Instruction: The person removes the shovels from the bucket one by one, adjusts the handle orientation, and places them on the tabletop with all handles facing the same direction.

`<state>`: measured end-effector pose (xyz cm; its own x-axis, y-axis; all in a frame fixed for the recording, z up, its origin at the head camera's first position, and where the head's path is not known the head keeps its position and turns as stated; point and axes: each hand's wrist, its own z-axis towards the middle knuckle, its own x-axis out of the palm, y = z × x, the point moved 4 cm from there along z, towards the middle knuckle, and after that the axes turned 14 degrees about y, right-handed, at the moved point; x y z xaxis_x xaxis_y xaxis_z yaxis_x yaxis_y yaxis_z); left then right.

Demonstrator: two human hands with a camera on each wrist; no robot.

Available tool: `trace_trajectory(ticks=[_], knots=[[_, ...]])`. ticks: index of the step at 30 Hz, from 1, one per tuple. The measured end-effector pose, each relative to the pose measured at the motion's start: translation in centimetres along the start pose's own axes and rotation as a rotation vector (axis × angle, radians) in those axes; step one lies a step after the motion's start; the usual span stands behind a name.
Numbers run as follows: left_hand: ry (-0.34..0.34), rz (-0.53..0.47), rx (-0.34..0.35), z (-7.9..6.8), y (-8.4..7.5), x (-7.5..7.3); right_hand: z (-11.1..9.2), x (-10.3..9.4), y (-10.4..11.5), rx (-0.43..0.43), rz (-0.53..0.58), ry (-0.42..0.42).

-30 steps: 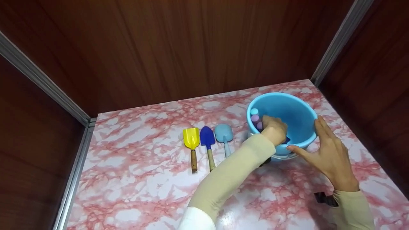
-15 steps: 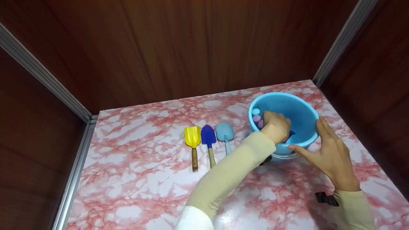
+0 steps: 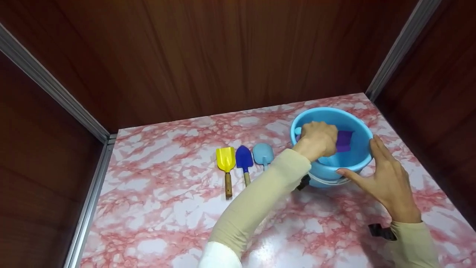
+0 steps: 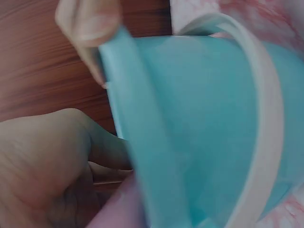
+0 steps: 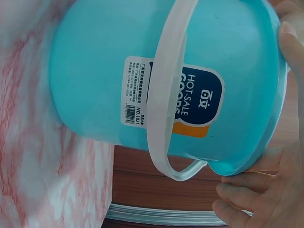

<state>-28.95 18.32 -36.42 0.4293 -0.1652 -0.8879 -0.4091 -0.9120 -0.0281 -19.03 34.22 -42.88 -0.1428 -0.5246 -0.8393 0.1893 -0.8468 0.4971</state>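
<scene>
A light blue bucket [image 3: 319, 178] stands at the right of the table, its white bail handle [image 5: 164, 90] hanging down its side. My left hand [image 3: 319, 139] reaches over the mouth of the bucket, fingers curled around a purple shovel whose blade [image 3: 344, 141] shows past the knuckles, lying across the bucket's inside. Its handle is mostly hidden by the hand. A light blue round handle end [image 3: 298, 130] pokes up at the bucket's left wall. My right hand [image 3: 388, 182] touches the rim, thumb at the front and straightish fingers along the right side.
Left of the bucket, three shovels lie in a row: yellow [image 3: 225, 159], dark blue [image 3: 244, 157] and light blue [image 3: 263, 153]. My left forearm covers part of their handles. Brown wood panels [image 3: 238, 56] rise behind and beside the marbled table [image 3: 160, 208].
My left hand has risen inside the bucket, bringing up the purple shovel, whose blade has come into sight. The right hand stays at the rim.
</scene>
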Motion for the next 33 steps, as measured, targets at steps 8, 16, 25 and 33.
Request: trace_trajectory(ticks=[8,16,25,33], knots=[[-0.024,-0.44,0.059,-1.3,3.2,-0.1,0.0,-0.1,-0.1,0.01,-0.011,0.006],[-0.032,-0.984,0.183,-1.9,6.0,0.7,0.0,0.0,-0.3,0.038,-0.023,0.035],[0.004,-1.484,0.256,-3.2,8.7,2.5,0.1,0.0,0.1,0.04,0.003,0.017],[-0.104,-1.508,0.249,-4.2,12.9,4.3,0.2,0.1,0.1,0.038,0.023,0.023]])
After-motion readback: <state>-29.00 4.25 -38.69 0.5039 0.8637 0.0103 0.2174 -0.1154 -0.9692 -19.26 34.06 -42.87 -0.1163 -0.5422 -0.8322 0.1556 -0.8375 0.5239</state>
